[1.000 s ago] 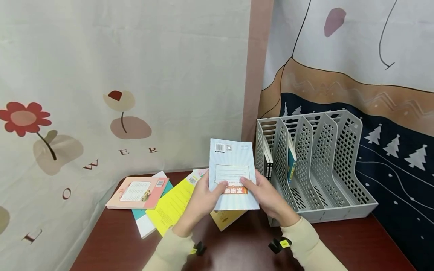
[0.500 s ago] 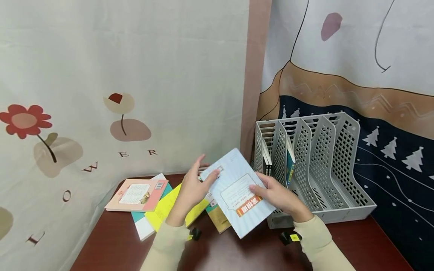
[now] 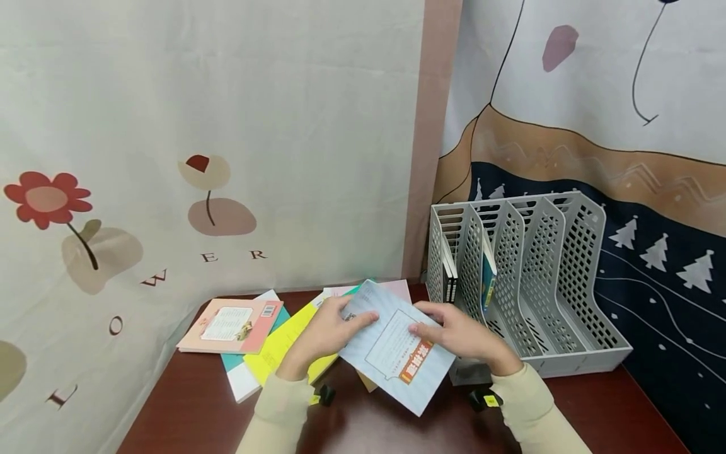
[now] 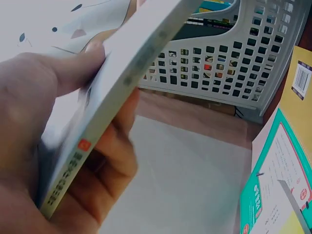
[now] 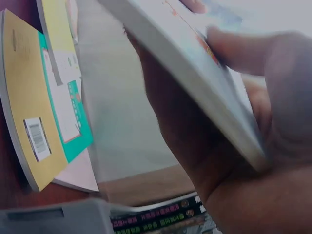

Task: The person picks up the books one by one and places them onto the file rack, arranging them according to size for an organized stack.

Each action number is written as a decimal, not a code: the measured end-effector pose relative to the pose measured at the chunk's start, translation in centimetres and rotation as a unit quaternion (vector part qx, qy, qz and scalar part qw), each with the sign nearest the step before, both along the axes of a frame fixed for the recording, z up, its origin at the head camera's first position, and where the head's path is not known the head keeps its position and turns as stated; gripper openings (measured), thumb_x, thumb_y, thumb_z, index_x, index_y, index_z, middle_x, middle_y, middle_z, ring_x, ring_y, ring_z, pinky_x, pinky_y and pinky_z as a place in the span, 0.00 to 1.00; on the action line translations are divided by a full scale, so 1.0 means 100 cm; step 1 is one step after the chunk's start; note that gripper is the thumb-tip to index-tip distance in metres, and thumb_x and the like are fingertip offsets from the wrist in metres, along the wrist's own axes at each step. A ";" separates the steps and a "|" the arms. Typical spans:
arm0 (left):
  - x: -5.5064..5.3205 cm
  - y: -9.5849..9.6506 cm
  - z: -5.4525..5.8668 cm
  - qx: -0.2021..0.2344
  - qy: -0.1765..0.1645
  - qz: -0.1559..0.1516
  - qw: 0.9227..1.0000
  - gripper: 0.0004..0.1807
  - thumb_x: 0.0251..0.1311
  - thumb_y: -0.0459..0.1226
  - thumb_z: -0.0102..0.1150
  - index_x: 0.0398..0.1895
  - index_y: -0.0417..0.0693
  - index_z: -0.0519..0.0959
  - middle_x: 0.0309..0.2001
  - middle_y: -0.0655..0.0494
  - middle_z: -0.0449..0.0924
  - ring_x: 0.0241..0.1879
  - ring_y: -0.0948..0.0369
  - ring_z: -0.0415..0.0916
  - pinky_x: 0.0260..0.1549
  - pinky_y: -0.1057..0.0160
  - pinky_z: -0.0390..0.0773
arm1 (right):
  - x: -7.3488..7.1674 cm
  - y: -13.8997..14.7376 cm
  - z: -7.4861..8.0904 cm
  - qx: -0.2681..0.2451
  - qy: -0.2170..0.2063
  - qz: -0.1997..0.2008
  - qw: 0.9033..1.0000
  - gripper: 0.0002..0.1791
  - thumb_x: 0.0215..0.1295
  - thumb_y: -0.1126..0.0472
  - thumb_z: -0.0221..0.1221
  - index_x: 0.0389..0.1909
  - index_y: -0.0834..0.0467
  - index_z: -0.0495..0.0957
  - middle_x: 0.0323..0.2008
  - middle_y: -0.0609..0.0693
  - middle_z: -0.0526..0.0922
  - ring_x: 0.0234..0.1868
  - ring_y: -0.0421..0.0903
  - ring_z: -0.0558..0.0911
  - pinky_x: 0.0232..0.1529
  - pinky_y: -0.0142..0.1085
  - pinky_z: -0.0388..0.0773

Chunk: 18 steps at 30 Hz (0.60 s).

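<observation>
A light blue book (image 3: 391,359) with an orange title strip is held tilted over the front middle of the table. My left hand (image 3: 326,334) grips its left edge, thumb on the cover. On the opposite edge, my right hand (image 3: 465,334) pinches the book with its thumb on top and fingers beneath. The left wrist view shows the book's spine (image 4: 117,97), with fingers curled under it. In the right wrist view the page edge (image 5: 195,87) lies between thumb and fingers. Behind the book, a yellow book (image 3: 283,337) and a pink one (image 3: 399,290) lie partly covered.
At the right stands a grey perforated file rack (image 3: 573,359), with dark-spined books (image 3: 450,277) in its leftmost slot and a teal book (image 3: 488,277) in the adjacent one. A pink book (image 3: 227,325) lies on other books at the table's left, near the curtain (image 3: 317,157).
The blue book has turned from upright to slanted and moved lower toward the person. The left hand loosened its fingers midway and now grips the book's edge again. The rack has stayed put.
</observation>
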State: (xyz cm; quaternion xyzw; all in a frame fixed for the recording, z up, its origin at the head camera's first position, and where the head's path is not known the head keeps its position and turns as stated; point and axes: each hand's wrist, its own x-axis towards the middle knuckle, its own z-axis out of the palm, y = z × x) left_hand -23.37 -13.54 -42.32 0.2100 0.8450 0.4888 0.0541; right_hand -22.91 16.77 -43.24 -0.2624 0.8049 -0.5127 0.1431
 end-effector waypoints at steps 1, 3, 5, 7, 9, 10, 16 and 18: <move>0.000 0.000 0.001 0.007 0.013 0.006 1.000 0.15 0.74 0.53 0.70 0.55 0.56 0.89 0.38 0.58 0.93 0.30 0.60 0.90 0.33 0.61 0.89 | -0.002 0.001 0.000 -0.006 -0.004 -0.016 1.000 0.21 0.85 0.55 0.60 0.70 0.59 0.78 0.43 0.57 0.93 0.35 0.47 0.92 0.34 0.43 0.91; 0.000 0.001 0.001 0.015 0.039 0.020 0.999 0.14 0.74 0.50 0.71 0.56 0.56 0.90 0.40 0.58 0.93 0.31 0.62 0.90 0.33 0.61 0.89 | -0.005 0.005 0.001 -0.018 -0.016 -0.054 0.998 0.23 0.85 0.54 0.61 0.73 0.58 0.77 0.46 0.59 0.94 0.37 0.48 0.92 0.36 0.42 0.90; 0.001 0.001 0.002 0.024 0.058 0.032 0.998 0.14 0.74 0.48 0.72 0.57 0.56 0.90 0.42 0.58 0.93 0.32 0.62 0.89 0.35 0.62 0.89 | -0.008 0.010 0.000 -0.029 -0.027 -0.088 0.995 0.26 0.85 0.53 0.61 0.76 0.57 0.74 0.51 0.61 0.93 0.40 0.49 0.92 0.40 0.41 0.90; 0.000 0.000 0.001 0.032 0.070 0.044 0.996 0.14 0.75 0.46 0.72 0.58 0.56 0.90 0.43 0.58 0.93 0.33 0.63 0.90 0.36 0.63 0.89 | -0.010 0.015 0.000 -0.039 -0.036 -0.113 0.992 0.27 0.85 0.53 0.60 0.78 0.56 0.72 0.54 0.63 0.92 0.41 0.50 0.92 0.42 0.42 0.89; 0.001 -0.001 0.002 0.039 0.081 0.058 0.994 0.15 0.75 0.45 0.71 0.60 0.56 0.89 0.45 0.57 0.92 0.33 0.63 0.90 0.36 0.63 0.89 | -0.010 0.017 0.001 -0.055 -0.048 -0.129 0.989 0.29 0.86 0.53 0.60 0.80 0.55 0.70 0.55 0.64 0.91 0.42 0.51 0.91 0.42 0.44 0.90; 0.001 -0.001 0.002 0.044 0.084 0.066 0.993 0.15 0.76 0.45 0.71 0.61 0.56 0.89 0.45 0.56 0.92 0.34 0.63 0.90 0.37 0.63 0.88 | -0.010 0.018 0.002 -0.063 -0.051 -0.132 0.988 0.30 0.86 0.53 0.59 0.81 0.56 0.68 0.55 0.65 0.91 0.42 0.51 0.91 0.42 0.44 0.90; 0.006 -0.005 0.004 0.073 0.131 0.105 0.983 0.16 0.77 0.46 0.69 0.62 0.54 0.87 0.46 0.53 0.93 0.35 0.63 0.90 0.37 0.64 0.88 | -0.003 0.007 0.009 -0.096 -0.063 -0.122 0.986 0.33 0.87 0.51 0.57 0.84 0.57 0.62 0.49 0.61 0.91 0.40 0.50 0.92 0.40 0.43 0.91; 0.007 -0.005 0.004 0.085 0.149 0.115 0.978 0.15 0.78 0.45 0.67 0.62 0.53 0.87 0.46 0.52 0.94 0.36 0.62 0.91 0.37 0.64 0.89 | -0.001 0.001 0.010 -0.116 -0.071 -0.123 0.983 0.33 0.88 0.50 0.56 0.84 0.55 0.60 0.50 0.60 0.91 0.42 0.50 0.93 0.41 0.43 0.91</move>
